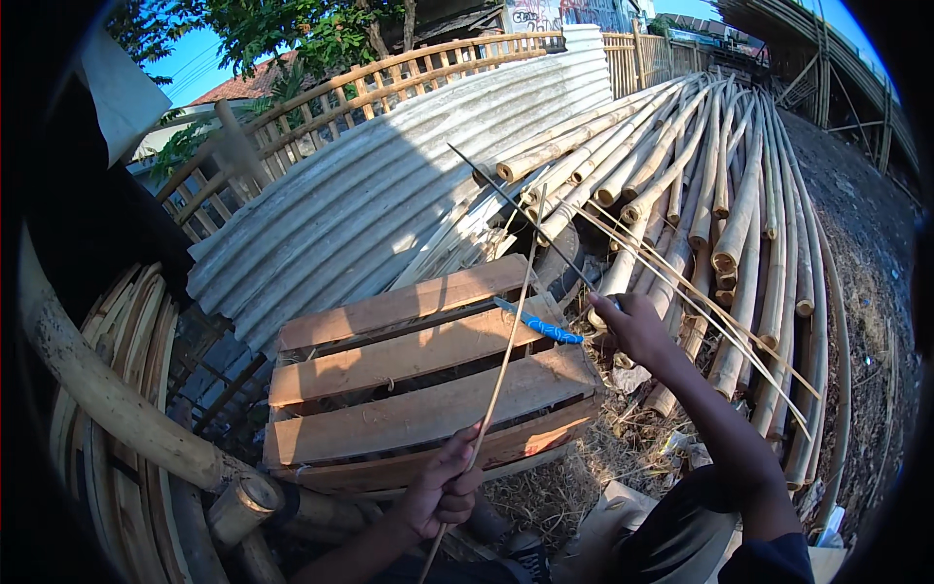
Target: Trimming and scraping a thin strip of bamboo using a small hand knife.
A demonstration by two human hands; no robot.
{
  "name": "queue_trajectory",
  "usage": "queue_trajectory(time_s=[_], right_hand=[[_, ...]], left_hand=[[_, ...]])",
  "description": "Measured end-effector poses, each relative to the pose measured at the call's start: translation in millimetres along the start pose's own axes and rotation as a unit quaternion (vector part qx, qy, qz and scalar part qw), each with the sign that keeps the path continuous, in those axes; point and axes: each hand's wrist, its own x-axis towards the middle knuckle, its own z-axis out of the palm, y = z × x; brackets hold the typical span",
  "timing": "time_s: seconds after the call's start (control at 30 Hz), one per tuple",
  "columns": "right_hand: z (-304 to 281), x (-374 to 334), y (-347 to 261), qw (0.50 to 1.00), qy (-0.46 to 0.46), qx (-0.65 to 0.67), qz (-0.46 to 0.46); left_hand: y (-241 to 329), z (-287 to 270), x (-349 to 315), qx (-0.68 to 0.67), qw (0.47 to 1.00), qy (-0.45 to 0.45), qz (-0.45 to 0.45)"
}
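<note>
The left hand [448,487], at the near middle of the scene, is closed around a long, thin, pale strip of bamboo [504,348], its fingers curled and the thumb lying along the strip. The strip stands at a slant in that grip: a shorter length runs down from the fist toward the near side, and the longer length rises to the far right, over the crate.

The right hand [637,329], farther away and to the right, is wrapped around the near end of a long, slender, dark straight tool [506,201], which points to the far left. Strip and tool cross in this view, well beyond the left hand; whether they touch, I cannot tell.

Between the hands and to the far side lies a brown wooden crate with broad slats [428,352]. On its right part rests a knife with a patterned blue handle [553,329], near the right hand; the strip passes in front of its blade.

To the right, several loose pale narrow strips [696,304] lie across a large pile of round tan bamboo poles [744,234]. A grey corrugated sheet [389,195] leans beyond the crate, and long split pieces of pale wood [126,350] stand at the left.
</note>
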Motion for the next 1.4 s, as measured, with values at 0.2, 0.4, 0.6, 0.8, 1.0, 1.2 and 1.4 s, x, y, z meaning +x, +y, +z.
queue_trajectory(time_s=[0.2, 0.4, 0.6, 0.8, 1.0, 1.2, 1.4], right_hand=[[9, -31, -24, 0.984, -0.096, -0.137, -0.06], [9, -12, -3, 0.971, -0.078, -0.213, -0.075], [-7, 0, 13, 0.995, -0.036, -0.049, 0.074], [25, -51, -34, 0.953, -0.155, -0.193, -0.173], [10, -8, 2, 0.994, -0.058, -0.088, -0.036], [14, -13, 8, 0.998, -0.047, -0.03, 0.004], [24, -39, -22, 0.953, -0.155, -0.193, -0.173]], left_hand=[[7, 17, 9, 0.123, 0.985, 0.113, 0.032], [-5, 20, 3, 0.193, 0.971, 0.132, 0.046], [-14, 19, 2, 0.167, 0.978, 0.128, -0.002], [3, 13, 6, 0.123, 0.988, 0.084, 0.028], [-4, 22, -1, 0.153, 0.983, 0.1, 0.034], [-6, 20, 6, 0.152, 0.982, 0.109, 0.022], [-2, 29, 5, 0.222, 0.962, 0.148, 0.054]])
